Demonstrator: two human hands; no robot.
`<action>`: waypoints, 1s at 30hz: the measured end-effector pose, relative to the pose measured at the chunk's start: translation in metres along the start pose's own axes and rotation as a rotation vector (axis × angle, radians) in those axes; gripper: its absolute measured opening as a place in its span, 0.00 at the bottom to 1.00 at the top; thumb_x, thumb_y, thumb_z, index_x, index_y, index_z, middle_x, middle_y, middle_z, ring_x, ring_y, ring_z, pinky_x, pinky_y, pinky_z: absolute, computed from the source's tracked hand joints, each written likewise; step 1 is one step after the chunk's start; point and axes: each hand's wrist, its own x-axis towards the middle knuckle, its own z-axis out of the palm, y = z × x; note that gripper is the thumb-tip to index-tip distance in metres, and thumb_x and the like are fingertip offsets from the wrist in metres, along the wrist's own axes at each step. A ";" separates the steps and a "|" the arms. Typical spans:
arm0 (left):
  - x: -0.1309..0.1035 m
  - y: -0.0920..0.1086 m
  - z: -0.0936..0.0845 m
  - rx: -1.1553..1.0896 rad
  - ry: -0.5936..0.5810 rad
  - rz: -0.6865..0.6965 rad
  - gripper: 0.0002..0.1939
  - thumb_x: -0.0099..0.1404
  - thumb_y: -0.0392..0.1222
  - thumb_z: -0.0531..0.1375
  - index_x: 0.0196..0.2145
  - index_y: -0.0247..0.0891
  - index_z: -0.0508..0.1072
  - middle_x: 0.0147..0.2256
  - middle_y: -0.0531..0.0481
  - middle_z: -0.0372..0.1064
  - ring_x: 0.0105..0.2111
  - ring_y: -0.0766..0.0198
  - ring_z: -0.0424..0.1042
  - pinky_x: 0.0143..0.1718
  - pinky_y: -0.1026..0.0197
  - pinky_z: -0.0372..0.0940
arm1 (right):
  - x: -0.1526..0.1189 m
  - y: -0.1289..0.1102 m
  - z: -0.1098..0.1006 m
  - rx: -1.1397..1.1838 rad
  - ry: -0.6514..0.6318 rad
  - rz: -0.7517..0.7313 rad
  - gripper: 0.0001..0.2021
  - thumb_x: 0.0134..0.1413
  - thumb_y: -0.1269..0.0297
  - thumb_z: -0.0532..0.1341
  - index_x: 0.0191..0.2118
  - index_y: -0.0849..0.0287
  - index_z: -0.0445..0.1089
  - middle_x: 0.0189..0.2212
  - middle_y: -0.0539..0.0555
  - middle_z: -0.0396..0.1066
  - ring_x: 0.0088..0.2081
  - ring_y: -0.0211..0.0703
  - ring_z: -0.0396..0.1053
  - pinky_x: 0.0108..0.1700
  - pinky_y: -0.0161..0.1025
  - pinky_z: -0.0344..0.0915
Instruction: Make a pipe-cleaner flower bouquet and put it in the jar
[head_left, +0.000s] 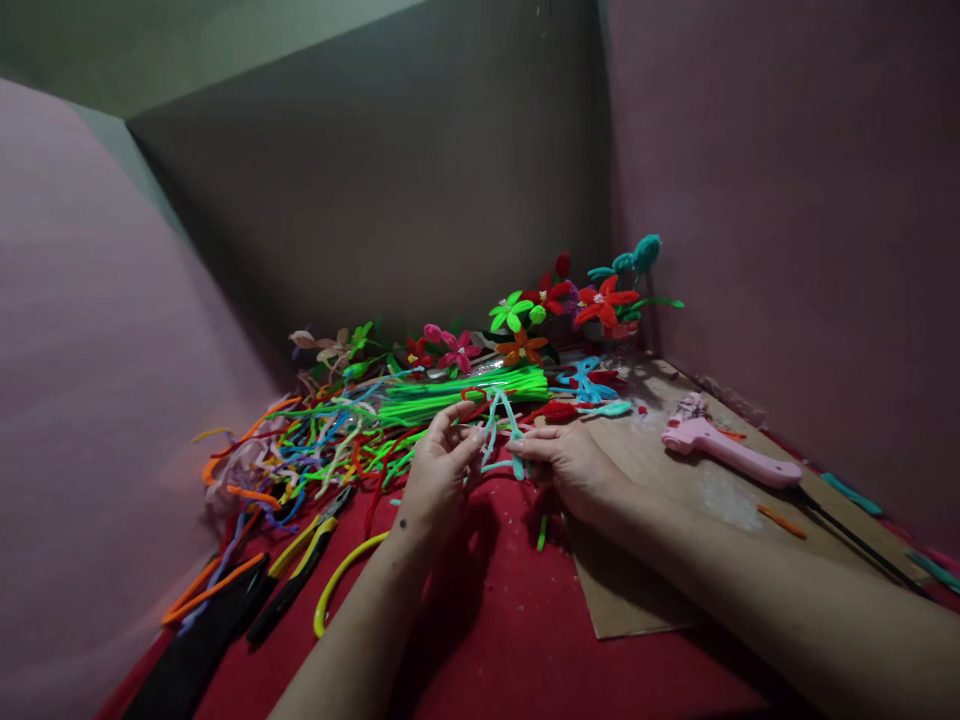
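Note:
Both my hands are raised over the front middle of the red cloth, with a light turquoise pipe cleaner (504, 402) bent between them. It rises to a narrow peak, and a short length runs across below. My left hand (444, 455) pinches one side of it between thumb and fingers. On the other side, my right hand (559, 452) grips a strand with its fingertips, where the pipe cleaner looks doubled or twisted. Just behind my hands lies a bundle of bright green pipe cleaners (465, 395).
Loose coloured pipe cleaners (322, 440) heap at left, near yellow-black pliers (300, 560). A pink glue gun (727, 452) rests on a cardboard sheet (630, 600) at right. Finished pipe-cleaner flowers (606, 300) stand at the back, by the walls. A yellow loop (330, 580) lies by my left forearm.

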 end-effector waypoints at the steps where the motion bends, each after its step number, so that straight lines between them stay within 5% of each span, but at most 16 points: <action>1: 0.000 0.000 0.000 0.018 0.018 0.014 0.25 0.48 0.42 0.66 0.43 0.39 0.65 0.25 0.55 0.68 0.15 0.75 0.57 0.15 0.70 0.48 | 0.000 0.000 -0.001 0.006 0.003 0.005 0.08 0.33 0.66 0.66 0.18 0.63 0.66 0.13 0.46 0.61 0.15 0.29 0.53 0.20 0.33 0.46; 7: 0.000 -0.006 0.000 0.028 -0.133 -0.112 0.13 0.49 0.43 0.65 0.31 0.32 0.71 0.20 0.54 0.64 0.16 0.76 0.57 0.17 0.70 0.51 | -0.001 0.000 -0.001 -0.062 -0.050 -0.030 0.09 0.33 0.66 0.66 0.15 0.62 0.65 0.11 0.45 0.58 0.14 0.29 0.51 0.18 0.33 0.44; 18: 0.001 -0.006 -0.002 0.031 -0.260 -0.177 0.12 0.47 0.40 0.64 0.18 0.33 0.65 0.14 0.57 0.57 0.12 0.77 0.52 0.13 0.69 0.46 | 0.000 0.007 -0.002 -0.231 -0.038 0.030 0.05 0.35 0.70 0.61 0.15 0.62 0.67 0.09 0.46 0.58 0.12 0.29 0.50 0.17 0.33 0.42; 30: -0.001 -0.004 -0.002 -0.036 -0.180 -0.179 0.11 0.46 0.40 0.65 0.19 0.33 0.65 0.16 0.57 0.57 0.14 0.77 0.52 0.15 0.69 0.45 | -0.004 -0.001 -0.002 -0.103 -0.233 0.048 0.12 0.39 0.62 0.64 0.15 0.62 0.64 0.13 0.47 0.59 0.17 0.30 0.54 0.20 0.32 0.50</action>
